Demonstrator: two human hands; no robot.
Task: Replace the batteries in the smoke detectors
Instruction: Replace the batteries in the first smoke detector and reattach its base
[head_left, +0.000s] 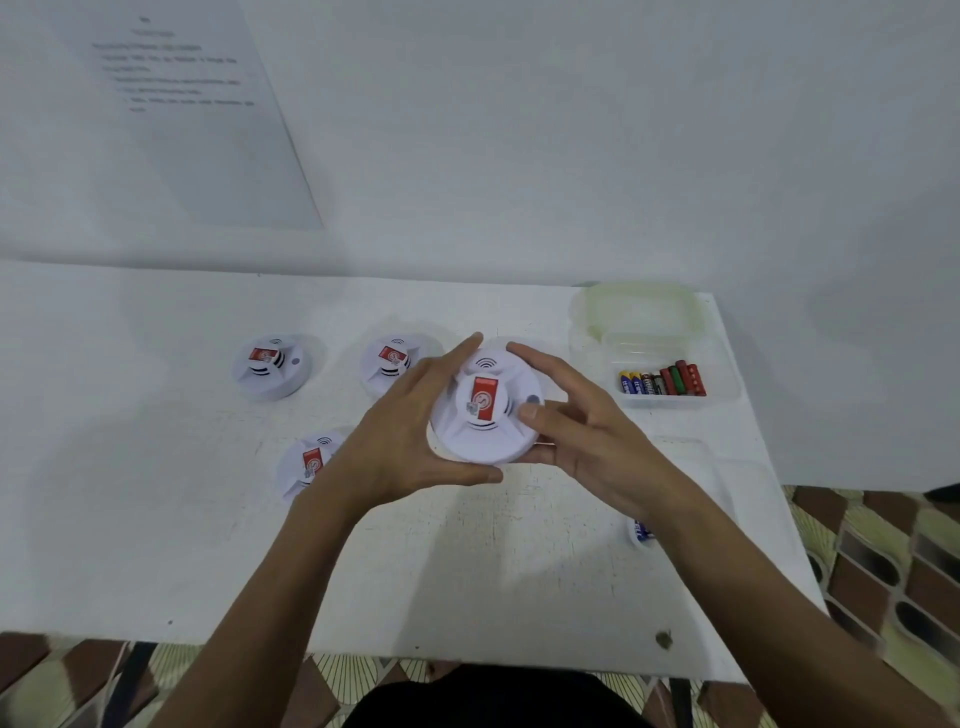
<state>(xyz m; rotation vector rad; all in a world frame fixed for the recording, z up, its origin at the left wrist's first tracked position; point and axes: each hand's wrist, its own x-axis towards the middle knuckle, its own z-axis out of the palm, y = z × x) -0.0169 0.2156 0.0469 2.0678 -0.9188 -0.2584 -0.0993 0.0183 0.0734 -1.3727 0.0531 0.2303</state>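
A round, smooth white plastic smoke detector (485, 415) sits between both sets of fingers over the matte white table (467, 561). The left hand (410, 436) curls round its left rim. The right hand (582, 436) grips the right rim, thumb on top. A red label crosses its raised centre, with curved marks above and below. Three matching detectors (272, 366) (392, 361) (309, 462) lie left of the left fingers. Right of the right fingers, a clear plastic box (587, 332) holds blue and red batteries (662, 382). Bare tabletop spreads on the near side of the fingers, up to the table's front edge.

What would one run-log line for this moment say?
left hand, right hand: grip smoke detector | batteries: in clear tray
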